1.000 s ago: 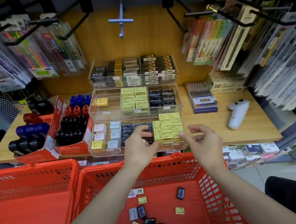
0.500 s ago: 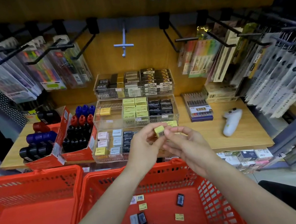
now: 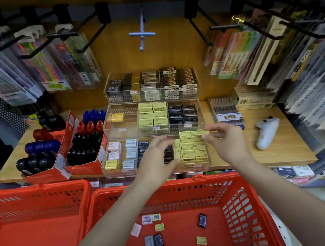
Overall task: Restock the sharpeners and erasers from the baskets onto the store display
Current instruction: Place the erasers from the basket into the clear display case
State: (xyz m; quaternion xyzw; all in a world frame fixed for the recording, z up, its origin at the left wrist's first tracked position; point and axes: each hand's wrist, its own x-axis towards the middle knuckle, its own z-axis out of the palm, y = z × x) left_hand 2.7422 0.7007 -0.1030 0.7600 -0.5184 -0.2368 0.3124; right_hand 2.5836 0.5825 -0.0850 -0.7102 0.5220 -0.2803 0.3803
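A clear tiered display (image 3: 122, 172) on the wooden shelf holds rows of yellow, black, white and blue erasers. My right hand (image 3: 229, 144) pinches a yellow eraser (image 3: 203, 132) over the front tier's yellow stack (image 3: 191, 150). My left hand (image 3: 157, 161) hovers with relaxed fingers over the black erasers of the same tier and holds nothing. Below my arms the right red basket (image 3: 244, 211) contains several loose erasers (image 3: 158, 241). Sharpeners (image 3: 84, 143) in black, red and blue fill red cardboard boxes at the left.
A second red basket (image 3: 32, 205) sits at the lower left. A white handheld device (image 3: 266, 132) lies on the shelf (image 3: 287, 146) to the right. Packaged pens hang from black hooks on both sides above. More stock sits on a lower shelf at the right.
The yellow eraser was between both hands half a second ago. Now my right hand alone holds it, farther right over the yellow stack, and my left hand has drawn away empty.
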